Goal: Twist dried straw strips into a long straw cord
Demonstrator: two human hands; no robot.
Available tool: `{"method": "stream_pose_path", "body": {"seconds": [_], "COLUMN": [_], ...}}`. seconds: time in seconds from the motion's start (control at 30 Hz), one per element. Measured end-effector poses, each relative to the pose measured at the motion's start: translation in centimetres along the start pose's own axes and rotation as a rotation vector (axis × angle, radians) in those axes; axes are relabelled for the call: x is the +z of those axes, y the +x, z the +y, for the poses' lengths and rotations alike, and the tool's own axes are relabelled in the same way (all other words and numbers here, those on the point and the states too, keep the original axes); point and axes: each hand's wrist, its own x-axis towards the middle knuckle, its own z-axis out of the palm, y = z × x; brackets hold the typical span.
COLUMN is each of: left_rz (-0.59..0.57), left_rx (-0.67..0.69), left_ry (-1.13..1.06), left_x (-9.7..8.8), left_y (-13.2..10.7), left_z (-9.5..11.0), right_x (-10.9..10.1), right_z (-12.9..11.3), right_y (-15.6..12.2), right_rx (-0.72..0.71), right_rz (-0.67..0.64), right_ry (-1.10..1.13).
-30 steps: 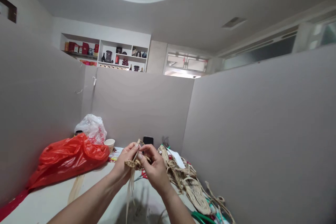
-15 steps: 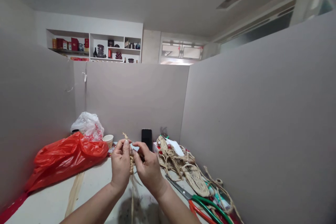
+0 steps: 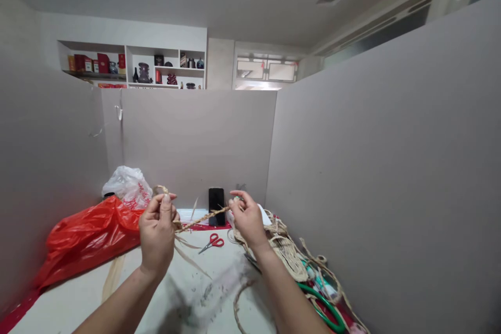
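Note:
A braided straw cord [image 3: 203,217] stretches between my two hands above the table. My left hand [image 3: 157,229] is closed on one part of it, thumb uppermost, with a small loop sticking up past the fingers and loose strands hanging below. Off to the right, my right hand [image 3: 247,216] pinches the other end between thumb and fingers, its index finger raised. Small red-handled scissors [image 3: 213,241] lie on the table beneath the cord. Behind it a black phone [image 3: 216,206] stands upright.
A red plastic bag [image 3: 94,232] and a white plastic bag [image 3: 128,183] sit at the left. Coiled straw cord [image 3: 287,255] is heaped at the right, beside large green-handled shears [image 3: 324,308]. Grey partitions [image 3: 191,141] enclose the table [image 3: 188,297].
My hands have moved apart from close together, drawing the braided cord out between them. The small red scissors have come into view, and a curved piece of cord now shows near the table's front.

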Motion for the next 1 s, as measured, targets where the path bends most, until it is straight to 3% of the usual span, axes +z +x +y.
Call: {"method": "stream_pose_path", "body": {"seconds": [0.1, 0.3, 0.43, 0.6, 0.77, 0.87, 0.93, 1.0], "left_rz": [-0.024, -0.078, -0.188, -0.302, -0.392, -0.453, -0.505, -0.550], "left_rx": [-0.011, -0.143, -0.252, -0.348, -0.484, -0.581, -0.640, -0.676], "left_ry": [0.033, 0.152, 0.210, 0.402, 0.456, 0.470, 0.469, 0.471], "left_x": [-0.5, -1.6, -2.6, -4.1, -5.1, -5.2, -5.1, -4.9], "left_y": [1.0, 3.1, 4.2, 5.4, 5.4, 4.6, 3.9, 3.1], "left_z": [-0.5, -3.8, -5.7, -7.7, -10.1, -11.3, -12.0, -12.7], "right_x": [-1.5, -3.1, -4.2, -8.3, -13.2, -14.6, -14.7, -14.1], "right_z": [0.0, -1.9, -2.2, -3.8, -5.7, -4.3, -2.4, -0.6], "right_y": [0.9, 0.7, 1.3, 7.1, 14.1, 14.8, 13.8, 12.1], "right_rx": [0.014, 0.061, 0.062, -0.049, -0.292, -0.344, -0.346, -0.325], "right_rz": [0.036, 0.066, 0.290, 0.589, 0.878, 0.797, 0.614, 0.424], "right_ry": [0.015, 0.181, 0.222, 0.237, 0.040, -0.298, -0.576, -0.705]}}
